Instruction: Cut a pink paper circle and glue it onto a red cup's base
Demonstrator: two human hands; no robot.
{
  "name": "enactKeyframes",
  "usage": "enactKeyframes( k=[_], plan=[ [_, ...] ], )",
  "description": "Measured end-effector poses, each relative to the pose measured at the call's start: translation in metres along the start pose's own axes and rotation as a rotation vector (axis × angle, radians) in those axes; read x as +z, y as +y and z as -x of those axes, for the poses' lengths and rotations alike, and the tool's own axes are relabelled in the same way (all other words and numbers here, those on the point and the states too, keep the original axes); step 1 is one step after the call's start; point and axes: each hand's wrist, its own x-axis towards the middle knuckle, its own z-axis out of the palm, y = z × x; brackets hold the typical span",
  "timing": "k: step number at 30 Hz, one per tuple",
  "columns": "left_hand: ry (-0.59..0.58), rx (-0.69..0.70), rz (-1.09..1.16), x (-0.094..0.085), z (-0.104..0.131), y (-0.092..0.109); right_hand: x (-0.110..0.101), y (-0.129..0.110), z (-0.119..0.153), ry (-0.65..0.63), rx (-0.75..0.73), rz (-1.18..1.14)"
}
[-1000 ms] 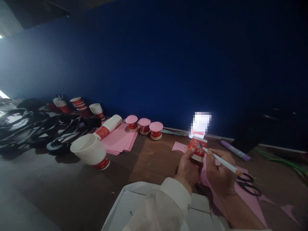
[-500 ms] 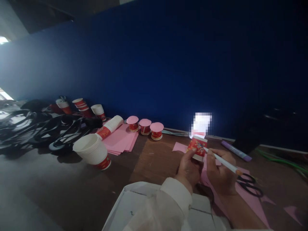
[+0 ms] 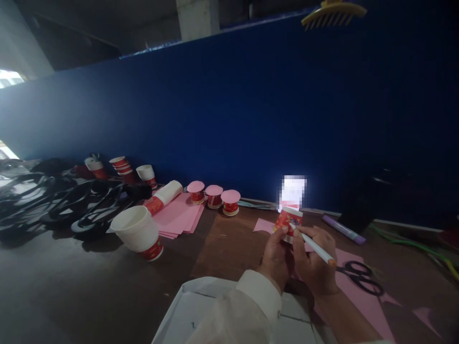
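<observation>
My left hand (image 3: pixel 275 260) is closed around a small red paper cup (image 3: pixel 286 217) with a printed pattern and white edges. In my right hand (image 3: pixel 317 270) is a white marker (image 3: pixel 318 249) with an orange end, its tip at the printed side of the cup. Beneath and beside my right hand lie pink paper (image 3: pixel 362 303) and black-handled scissors (image 3: pixel 362 282). A purple marker (image 3: pixel 343 229) lies beyond that hand. Farther left, three short red cups topped with pink paper discs (image 3: pixel 230 196) stand in a row.
A stack of white paper cups (image 3: pixel 134 229) leans at the left, near pink sheets (image 3: pixel 179 212) and a lying cup stack (image 3: pixel 165 197). Black looped objects (image 3: pixel 96 205) crowd the far left. A blue partition (image 3: pixel 215 110) rises behind; a bright blurred screen (image 3: pixel 293 191) stands against it.
My view has tilted up a little, bringing a yellow hair claw into sight at the top. Both hands keep their hold, with the marker tip still at the cup's side.
</observation>
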Motion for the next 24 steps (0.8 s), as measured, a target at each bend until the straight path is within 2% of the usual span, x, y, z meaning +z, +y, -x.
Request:
enactKeyframes(
  k=[24],
  plan=[
    [-0.028,0.014,0.044,0.0014,0.0017,0.0044,0.0017,0.0014,0.0007,0.037,-0.021,0.023]
  ],
)
